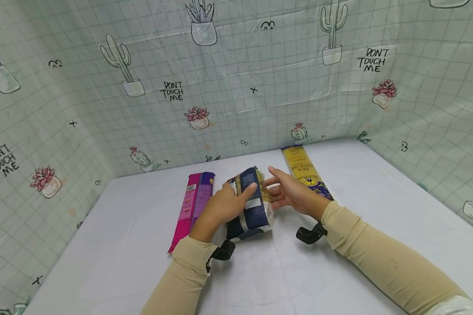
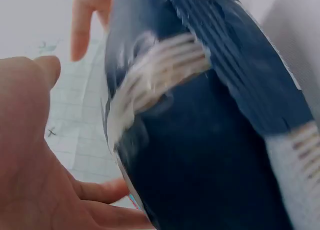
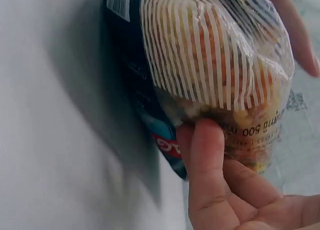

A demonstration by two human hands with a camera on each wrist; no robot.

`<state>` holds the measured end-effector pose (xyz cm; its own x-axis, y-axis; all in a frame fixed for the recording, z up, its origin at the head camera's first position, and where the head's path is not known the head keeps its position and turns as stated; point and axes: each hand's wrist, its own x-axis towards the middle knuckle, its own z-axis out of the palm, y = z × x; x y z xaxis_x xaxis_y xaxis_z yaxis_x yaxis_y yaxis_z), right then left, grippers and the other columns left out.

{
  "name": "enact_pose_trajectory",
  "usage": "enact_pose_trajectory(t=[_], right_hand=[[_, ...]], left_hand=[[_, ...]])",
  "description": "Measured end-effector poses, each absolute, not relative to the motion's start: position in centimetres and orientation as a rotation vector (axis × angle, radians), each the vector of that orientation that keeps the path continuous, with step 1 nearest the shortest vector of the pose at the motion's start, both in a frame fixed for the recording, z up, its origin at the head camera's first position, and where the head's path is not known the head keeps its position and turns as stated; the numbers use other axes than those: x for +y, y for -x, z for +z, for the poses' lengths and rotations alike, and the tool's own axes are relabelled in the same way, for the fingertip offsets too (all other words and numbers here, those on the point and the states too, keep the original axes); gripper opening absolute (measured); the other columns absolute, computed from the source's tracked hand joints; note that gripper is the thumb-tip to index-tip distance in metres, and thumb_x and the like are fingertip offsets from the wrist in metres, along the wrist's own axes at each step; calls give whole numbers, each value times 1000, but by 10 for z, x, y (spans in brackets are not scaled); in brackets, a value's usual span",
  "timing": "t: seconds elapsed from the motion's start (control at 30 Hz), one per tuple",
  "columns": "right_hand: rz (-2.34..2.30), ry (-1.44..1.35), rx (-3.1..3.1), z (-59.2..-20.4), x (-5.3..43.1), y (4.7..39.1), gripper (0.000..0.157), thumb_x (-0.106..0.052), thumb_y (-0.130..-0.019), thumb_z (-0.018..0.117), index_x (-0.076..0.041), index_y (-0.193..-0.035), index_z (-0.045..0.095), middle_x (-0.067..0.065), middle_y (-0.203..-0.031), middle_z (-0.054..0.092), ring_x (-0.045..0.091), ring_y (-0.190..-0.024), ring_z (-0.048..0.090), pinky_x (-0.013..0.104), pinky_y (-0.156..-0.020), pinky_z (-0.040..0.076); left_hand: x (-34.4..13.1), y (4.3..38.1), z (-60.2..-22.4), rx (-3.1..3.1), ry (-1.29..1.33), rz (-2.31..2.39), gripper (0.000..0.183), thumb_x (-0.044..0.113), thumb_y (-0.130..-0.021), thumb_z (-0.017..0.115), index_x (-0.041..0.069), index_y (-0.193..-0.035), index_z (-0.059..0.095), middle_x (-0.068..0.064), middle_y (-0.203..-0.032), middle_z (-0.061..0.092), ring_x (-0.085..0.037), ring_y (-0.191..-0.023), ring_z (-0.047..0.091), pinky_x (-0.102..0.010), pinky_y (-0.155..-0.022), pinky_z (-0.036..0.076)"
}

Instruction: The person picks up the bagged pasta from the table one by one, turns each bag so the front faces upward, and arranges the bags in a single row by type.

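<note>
A dark blue bag of pasta [image 1: 249, 218] stands tilted over the white table, between both hands. Its clear, white-striped side [image 3: 200, 49] shows yellow and orange pieces. My left hand [image 1: 226, 204] holds the bag from the left, thumb across its face; the other fingers are partly hidden behind it. On the right, my right hand [image 1: 293, 192] touches the bag's clear side with its fingertips, thumb raised off it. In the left wrist view, the bag's dark blue end [image 2: 200, 150] fills the middle, beside the left hand [image 2: 35, 150].
A long pink and purple packet [image 1: 189, 205] lies left of the bag, partly behind the left forearm. Beyond the right hand lies a long yellow and blue packet [image 1: 301, 164]. A cactus-printed sheet [image 1: 236, 109] rises behind the table [image 1: 114, 236] and at its sides.
</note>
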<state>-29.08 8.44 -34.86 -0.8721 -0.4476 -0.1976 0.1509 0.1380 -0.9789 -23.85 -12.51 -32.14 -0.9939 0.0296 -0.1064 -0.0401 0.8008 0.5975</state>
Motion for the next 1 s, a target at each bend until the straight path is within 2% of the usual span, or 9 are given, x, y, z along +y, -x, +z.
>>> enact_pose_trajectory(t=[0.13,0.23,0.43,0.63,0.83,1.0], right_hand=[[-1828,315,1990,-339,78,283,85,-70,-100,30,-1,-149,40,30,-141,51,41,-124,56,43,-90,55],[-1868,377,1971,-335,73,277,85,-71,-99,30,-3,-149,40,26,-137,57,38,-122,58,43,-90,55],[-1915,490,1908,-333,69,269,79,-66,-102,28,-3,-150,36,23,-140,55,37,-124,55,45,-94,52],[-1957,457,1830,-338,70,274,74,-59,-105,30,2,-146,39,26,-144,50,39,-126,55,47,-97,51],[-1964,451,1819,-349,74,281,57,-39,-107,38,9,-135,46,25,-138,55,36,-121,59,47,-95,52],[-1926,436,1851,-362,72,285,50,-28,-105,44,8,-139,43,23,-126,63,33,-112,65,45,-92,54]], left_hand=[[-123,234,-312,2931,4,822,101,81,-88,41,-6,-137,52,-18,-117,66,-30,-97,65,-45,-80,55],[-125,231,-308,2925,4,802,99,81,-87,44,-4,-136,55,-16,-118,67,-29,-100,65,-45,-82,56],[-135,235,-309,2803,-53,1031,86,70,-89,56,3,-142,48,-14,-122,65,-29,-108,64,-48,-90,54],[-141,238,-309,2778,36,1086,83,59,-90,61,-5,-140,43,-18,-125,60,-31,-111,61,-49,-93,52],[-142,241,-310,2839,67,1107,69,52,-92,62,-3,-132,48,-18,-122,59,-31,-110,60,-49,-95,51],[-148,246,-314,2819,109,1252,61,48,-92,62,0,-128,51,-17,-122,59,-30,-111,59,-49,-96,50]])
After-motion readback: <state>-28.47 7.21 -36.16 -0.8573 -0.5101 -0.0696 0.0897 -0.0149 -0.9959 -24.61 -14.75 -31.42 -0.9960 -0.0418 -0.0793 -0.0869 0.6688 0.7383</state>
